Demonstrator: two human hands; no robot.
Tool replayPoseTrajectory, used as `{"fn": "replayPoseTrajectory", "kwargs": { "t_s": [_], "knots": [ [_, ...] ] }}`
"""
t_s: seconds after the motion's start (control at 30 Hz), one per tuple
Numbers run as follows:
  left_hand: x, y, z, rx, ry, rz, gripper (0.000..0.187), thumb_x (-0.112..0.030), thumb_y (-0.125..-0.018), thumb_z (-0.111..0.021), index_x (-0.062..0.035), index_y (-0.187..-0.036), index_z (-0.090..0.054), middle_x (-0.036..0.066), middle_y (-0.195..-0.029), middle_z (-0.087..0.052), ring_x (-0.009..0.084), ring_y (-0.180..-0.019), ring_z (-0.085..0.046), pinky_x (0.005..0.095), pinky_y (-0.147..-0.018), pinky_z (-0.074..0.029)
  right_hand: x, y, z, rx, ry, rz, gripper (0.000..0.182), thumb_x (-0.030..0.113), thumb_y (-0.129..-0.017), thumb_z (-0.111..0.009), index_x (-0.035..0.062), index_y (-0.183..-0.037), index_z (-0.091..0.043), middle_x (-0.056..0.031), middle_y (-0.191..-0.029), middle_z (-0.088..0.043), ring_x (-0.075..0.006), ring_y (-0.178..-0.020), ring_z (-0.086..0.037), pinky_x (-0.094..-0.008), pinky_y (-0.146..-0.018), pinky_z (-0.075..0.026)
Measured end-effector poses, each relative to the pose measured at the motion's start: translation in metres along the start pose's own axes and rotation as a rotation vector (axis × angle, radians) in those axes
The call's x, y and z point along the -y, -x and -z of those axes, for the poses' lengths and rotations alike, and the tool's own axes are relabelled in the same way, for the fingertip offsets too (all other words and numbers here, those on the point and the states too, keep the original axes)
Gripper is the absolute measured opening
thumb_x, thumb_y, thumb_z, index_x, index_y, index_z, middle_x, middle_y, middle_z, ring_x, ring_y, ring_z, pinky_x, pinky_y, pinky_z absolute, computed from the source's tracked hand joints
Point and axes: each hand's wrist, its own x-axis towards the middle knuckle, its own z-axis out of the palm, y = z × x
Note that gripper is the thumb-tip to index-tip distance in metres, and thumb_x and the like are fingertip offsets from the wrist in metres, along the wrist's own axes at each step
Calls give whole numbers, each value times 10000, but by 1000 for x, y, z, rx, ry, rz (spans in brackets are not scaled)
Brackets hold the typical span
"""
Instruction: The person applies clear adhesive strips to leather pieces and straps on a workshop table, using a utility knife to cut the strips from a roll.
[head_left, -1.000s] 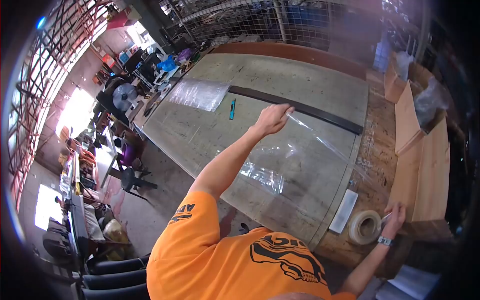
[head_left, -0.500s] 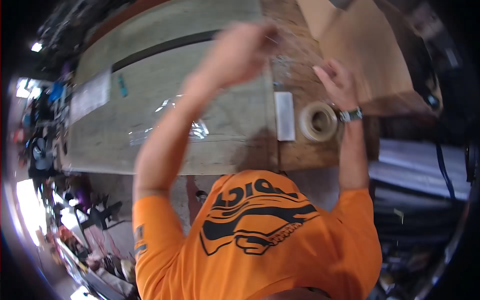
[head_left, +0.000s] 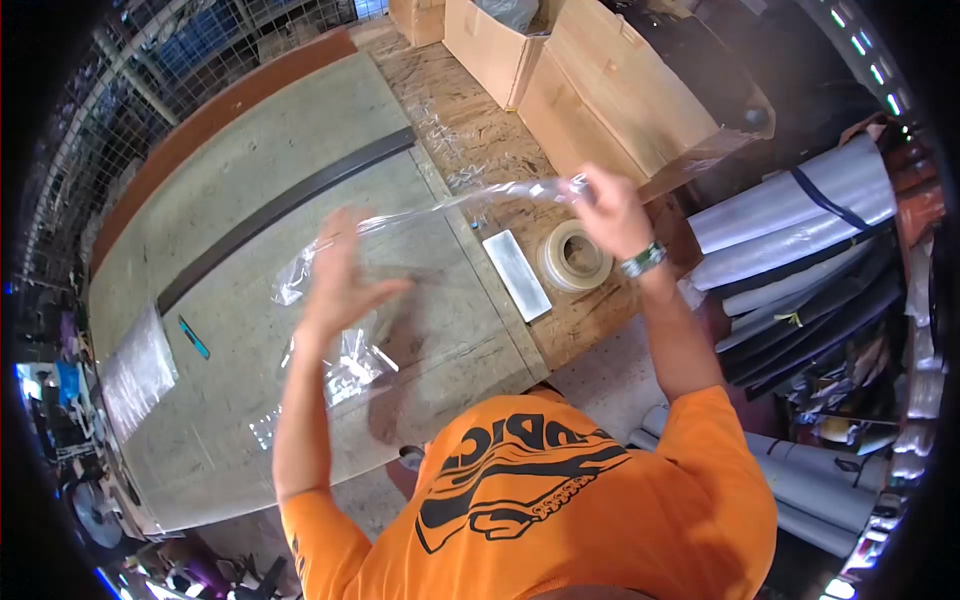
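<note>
Across the worktable [head_left: 250, 170]: one clear plastic strip [head_left: 450, 205], drawn out between your two hands. Item, your right hand [head_left: 612, 215]: fingers closed in a pinch about the strip's right end, above the wooden part of the table; a wristwatch [head_left: 643, 260] sat on that wrist. Item, your left hand [head_left: 345, 275]: spread wide, thumb well out from the fingers; the strip's other end ran behind it and emerged on its left, though whether palm and plastic touched, you could not tell. Near that forearm, crumpled clear film [head_left: 355, 362] lay on the table. Below your right hand, a tape roll [head_left: 560, 273] lay flat, just beside a pale rectangular block [head_left: 517, 276]. Farther off: one long dark bar [head_left: 285, 210], one teal cutter [head_left: 194, 338], one translucent sheet [head_left: 140, 375] and, past your right hand, one cardboard box [head_left: 590, 100]
</note>
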Motion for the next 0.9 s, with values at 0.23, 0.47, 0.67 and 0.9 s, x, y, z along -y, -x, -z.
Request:
{"fn": "replayPoseTrajectory", "kwargs": {
  "t_s": [0.23, 0.47, 0.67, 0.9],
  "knots": [
    [-136, -70, -10, 210, -13, -288, 310, -164, -850, -694, -59, -1141, -680, 191, -1082, -701, 365, -1113, -636, 501, -1136, -385, 68, 7, 3, 144, -113, 83, 143, 71, -873, -673, 23, -1004, -642, -164, -808, -664, -296, -731, -677, -385, -670, -515],
    [-102, -32, 116, -259, 193, -30, 324, -224, -1077, -457, 1, -1106, -688, 67, -960, -703, 138, -857, -659, 267, -771, -525, -148, 27, 9, 128, -415, -335, 151, 117, -982, -658, -29, -1019, -649, -48, -823, -686, -102, -730, -634, -271, -671, -500],
    [46, 20, 51, 265, -1023, 551, 946, -297, -701, -902, -201, -1521, -441, 225, -1466, -524, 395, -1383, -479, 510, -1146, -385, -125, 41, 4, -25, -403, -298, 178, 160, -975, -678, -16, -995, -657, -39, -802, -685, -109, -689, -617, -278, -654, -510],
    [-157, -36, -99, -19, -91, -208, 688, -322, -764, -837, -82, -1358, -585, 197, -1437, -530, 384, -1386, -440, 530, -1177, -321, -16, 27, -19, 307, -207, 245, 160, 182, -901, -672, 30, -925, -626, -194, -827, -646, -400, -786, -639, -490, -667, -484]
  ]
}}
